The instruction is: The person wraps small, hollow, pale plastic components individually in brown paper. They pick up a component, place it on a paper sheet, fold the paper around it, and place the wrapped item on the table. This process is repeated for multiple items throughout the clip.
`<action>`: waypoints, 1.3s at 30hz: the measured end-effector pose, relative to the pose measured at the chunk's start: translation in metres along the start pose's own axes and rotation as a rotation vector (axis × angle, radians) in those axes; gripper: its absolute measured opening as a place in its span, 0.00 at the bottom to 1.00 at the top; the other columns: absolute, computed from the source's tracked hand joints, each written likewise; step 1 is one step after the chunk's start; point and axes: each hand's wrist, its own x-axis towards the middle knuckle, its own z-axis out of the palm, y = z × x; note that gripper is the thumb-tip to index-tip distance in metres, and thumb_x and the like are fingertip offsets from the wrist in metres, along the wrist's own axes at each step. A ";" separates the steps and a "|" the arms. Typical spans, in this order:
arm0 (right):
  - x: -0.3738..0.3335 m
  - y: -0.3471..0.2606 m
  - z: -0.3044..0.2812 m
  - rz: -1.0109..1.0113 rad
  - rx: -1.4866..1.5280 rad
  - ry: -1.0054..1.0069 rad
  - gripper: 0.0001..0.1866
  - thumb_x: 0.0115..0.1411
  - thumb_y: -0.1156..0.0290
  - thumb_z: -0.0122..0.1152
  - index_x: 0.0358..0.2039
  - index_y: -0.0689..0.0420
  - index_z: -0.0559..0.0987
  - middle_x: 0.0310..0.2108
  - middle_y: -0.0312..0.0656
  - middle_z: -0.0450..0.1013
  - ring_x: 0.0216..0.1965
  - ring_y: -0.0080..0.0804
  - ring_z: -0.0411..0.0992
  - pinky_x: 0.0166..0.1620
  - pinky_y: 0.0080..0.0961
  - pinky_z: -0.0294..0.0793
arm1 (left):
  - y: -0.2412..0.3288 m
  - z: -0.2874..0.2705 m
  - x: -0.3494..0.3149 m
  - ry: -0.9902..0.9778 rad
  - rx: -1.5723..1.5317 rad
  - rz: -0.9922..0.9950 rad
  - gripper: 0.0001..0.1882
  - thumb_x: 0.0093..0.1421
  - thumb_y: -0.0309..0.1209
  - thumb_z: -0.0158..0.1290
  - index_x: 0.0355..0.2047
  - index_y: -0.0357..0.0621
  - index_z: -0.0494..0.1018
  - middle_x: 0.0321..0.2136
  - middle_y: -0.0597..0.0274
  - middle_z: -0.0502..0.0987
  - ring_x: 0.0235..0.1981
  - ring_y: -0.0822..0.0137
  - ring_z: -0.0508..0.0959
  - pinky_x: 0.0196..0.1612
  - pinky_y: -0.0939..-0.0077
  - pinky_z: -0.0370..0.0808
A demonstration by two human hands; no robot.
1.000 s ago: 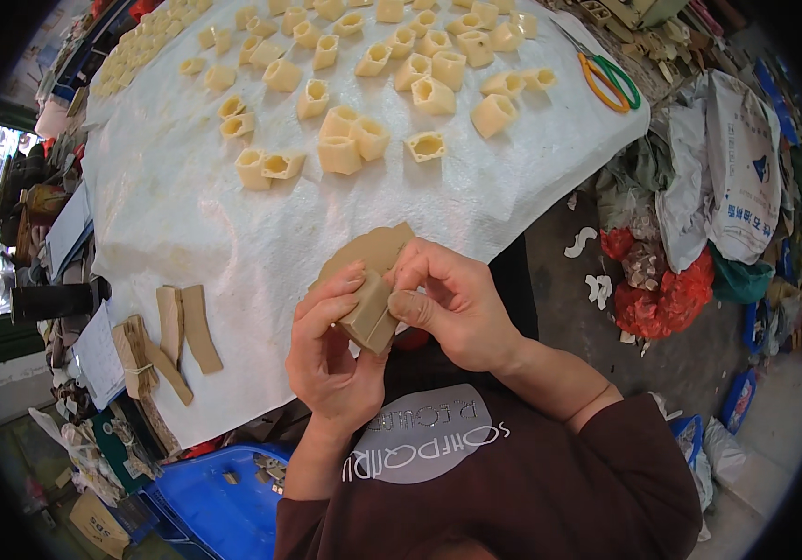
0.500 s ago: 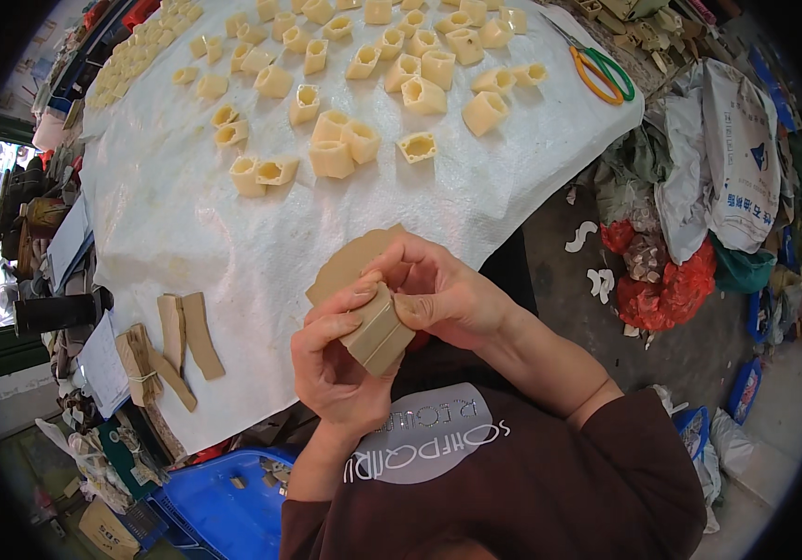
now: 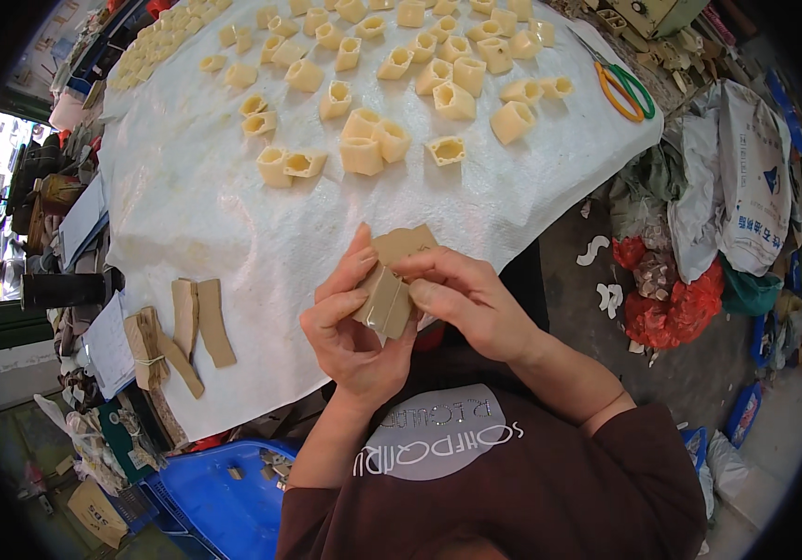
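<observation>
A tan, angular block (image 3: 385,305) with creased edges and a shiny front is held above the near edge of the white-covered table. My left hand (image 3: 354,327) wraps round its left side and underside, fingers pointing up. Against its upper right edge press the thumb and fingertips of my right hand (image 3: 471,303). A flat tan piece with a wavy edge (image 3: 406,244) shows just beyond the block; I cannot tell whether the two are joined. Farther off on the white sheet (image 3: 233,233) stand many cream hollow angular pieces (image 3: 361,157), some touching, others apart.
Tan strips (image 3: 200,322) lie at the table's left, beside a tied bundle (image 3: 144,350). Scissors with orange and green handles (image 3: 627,93) rest at the far right edge. A blue tub (image 3: 224,495) is at the lower left; red bags (image 3: 672,308) sit on the right.
The view has shifted, so the table's things appear farther right. The block has turned in my hands, my left index finger is straighter, and less of the wavy tan piece shows.
</observation>
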 end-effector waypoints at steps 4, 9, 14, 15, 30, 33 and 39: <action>0.003 0.002 0.001 -0.063 0.036 0.038 0.12 0.58 0.72 0.46 0.41 0.63 0.71 0.35 0.37 0.69 0.34 0.18 0.66 0.38 0.19 0.68 | -0.001 0.004 0.000 -0.035 -0.044 0.018 0.27 0.45 0.15 0.57 0.40 0.42 0.55 0.47 0.45 0.65 0.53 0.43 0.64 0.54 0.54 0.64; 0.005 0.006 -0.004 -0.032 0.034 0.025 0.11 0.59 0.72 0.46 0.40 0.62 0.71 0.33 0.36 0.69 0.34 0.17 0.66 0.38 0.18 0.68 | -0.002 0.004 -0.001 -0.083 0.022 0.021 0.27 0.45 0.15 0.57 0.39 0.44 0.53 0.47 0.45 0.64 0.53 0.44 0.64 0.53 0.56 0.67; 0.003 0.004 0.003 0.002 -0.001 0.026 0.13 0.60 0.69 0.45 0.42 0.62 0.68 0.34 0.35 0.67 0.34 0.16 0.65 0.34 0.16 0.68 | -0.008 0.000 -0.009 -0.082 0.078 0.053 0.28 0.45 0.13 0.56 0.41 0.46 0.54 0.47 0.43 0.65 0.50 0.48 0.68 0.50 0.58 0.69; 0.003 0.003 0.002 0.025 -0.043 0.003 0.14 0.61 0.68 0.44 0.44 0.61 0.67 0.36 0.36 0.67 0.35 0.16 0.65 0.34 0.15 0.68 | -0.008 0.000 -0.009 -0.073 0.104 0.063 0.28 0.45 0.13 0.56 0.41 0.46 0.54 0.46 0.42 0.65 0.49 0.48 0.69 0.50 0.58 0.69; -0.002 0.019 0.028 -0.179 -0.291 0.080 0.28 0.56 0.73 0.51 0.57 0.63 0.56 0.47 0.41 0.61 0.49 0.25 0.59 0.52 0.25 0.59 | -0.013 -0.003 -0.012 0.043 0.054 -0.107 0.25 0.47 0.18 0.57 0.40 0.41 0.55 0.46 0.40 0.66 0.48 0.52 0.69 0.50 0.62 0.69; 0.001 0.014 0.009 -0.081 -0.244 0.003 0.30 0.54 0.67 0.57 0.55 0.62 0.60 0.45 0.44 0.63 0.46 0.30 0.62 0.49 0.25 0.61 | -0.008 -0.002 -0.009 0.176 -0.115 -0.256 0.25 0.45 0.17 0.57 0.41 0.41 0.58 0.46 0.45 0.66 0.49 0.56 0.68 0.51 0.65 0.68; 0.014 0.011 -0.019 -0.390 -0.443 -0.023 0.28 0.54 0.61 0.58 0.53 0.58 0.66 0.44 0.41 0.63 0.46 0.31 0.62 0.50 0.26 0.60 | 0.007 -0.017 -0.003 0.190 -0.576 -0.650 0.26 0.45 0.23 0.60 0.44 0.42 0.61 0.44 0.57 0.67 0.48 0.62 0.68 0.50 0.70 0.67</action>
